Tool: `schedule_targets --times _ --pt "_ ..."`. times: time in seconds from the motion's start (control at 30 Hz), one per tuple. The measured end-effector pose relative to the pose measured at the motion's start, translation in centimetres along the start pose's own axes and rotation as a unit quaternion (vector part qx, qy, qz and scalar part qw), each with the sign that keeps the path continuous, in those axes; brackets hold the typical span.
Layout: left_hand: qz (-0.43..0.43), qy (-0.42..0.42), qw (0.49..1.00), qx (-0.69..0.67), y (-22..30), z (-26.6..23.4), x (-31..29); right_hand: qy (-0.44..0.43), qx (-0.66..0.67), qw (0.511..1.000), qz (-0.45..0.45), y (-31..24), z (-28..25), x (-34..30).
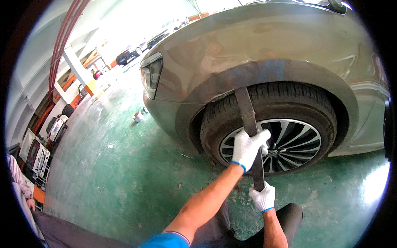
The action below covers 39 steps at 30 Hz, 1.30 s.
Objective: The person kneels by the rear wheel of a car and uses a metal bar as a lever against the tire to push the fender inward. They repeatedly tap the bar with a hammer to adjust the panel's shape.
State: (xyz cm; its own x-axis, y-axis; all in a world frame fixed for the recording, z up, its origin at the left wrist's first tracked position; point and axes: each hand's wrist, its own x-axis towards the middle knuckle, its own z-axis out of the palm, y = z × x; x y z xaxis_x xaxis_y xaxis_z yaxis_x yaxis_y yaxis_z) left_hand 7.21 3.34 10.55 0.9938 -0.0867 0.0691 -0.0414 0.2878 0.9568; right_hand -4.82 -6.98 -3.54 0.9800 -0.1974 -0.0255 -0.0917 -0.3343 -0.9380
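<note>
Head view shows both gloved hands gripping a long flat metal bar [249,124] set against the wheel arch [264,70]: left hand [247,149] higher, arm outstretched, right hand [263,197] wrapped around its lower end.

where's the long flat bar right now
In the head view, right of centre: the flat bar runs from the wheel arch down across the front tyre, gripped by the left hand midway and the right hand at its lower end.

I see a green workshop floor [124,173], a small white cup [137,117] standing on it near the car's front, parked cars [128,56] farther off, and shelving racks [37,159] at left.
</note>
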Motion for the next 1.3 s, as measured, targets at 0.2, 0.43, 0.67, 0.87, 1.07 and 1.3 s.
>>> schedule_targets --times 0.2,0.43,0.67,0.87,1.07,1.3 --pt "-0.042 0.054 0.998 -0.008 -1.9 1.3 -0.9 0.010 -0.022 0.999 -0.039 0.2 -0.6 1.5" --pt "-0.035 0.059 0.998 -0.005 -3.0 1.2 -1.1 -0.009 -0.017 1.000 0.001 -0.4 -1.2 1.0" --pt "-0.055 0.064 0.996 -0.008 -1.8 1.6 -0.9 -0.010 -0.041 0.999 -0.020 -0.4 -1.0 1.2" --pt "-0.035 0.057 0.998 -0.011 -2.0 1.2 -0.8 -0.011 -0.044 0.999 -0.021 -0.9 -0.4 1.7" --pt "-0.041 0.072 0.996 -0.011 -2.5 1.4 -0.5 -0.013 -0.026 0.998 -0.051 0.0 -0.7 2.1" --pt "-0.012 0.068 0.998 0.012 -3.0 1.5 -0.2 -0.017 -0.024 0.995 -0.099 1.8 -0.4 3.5"
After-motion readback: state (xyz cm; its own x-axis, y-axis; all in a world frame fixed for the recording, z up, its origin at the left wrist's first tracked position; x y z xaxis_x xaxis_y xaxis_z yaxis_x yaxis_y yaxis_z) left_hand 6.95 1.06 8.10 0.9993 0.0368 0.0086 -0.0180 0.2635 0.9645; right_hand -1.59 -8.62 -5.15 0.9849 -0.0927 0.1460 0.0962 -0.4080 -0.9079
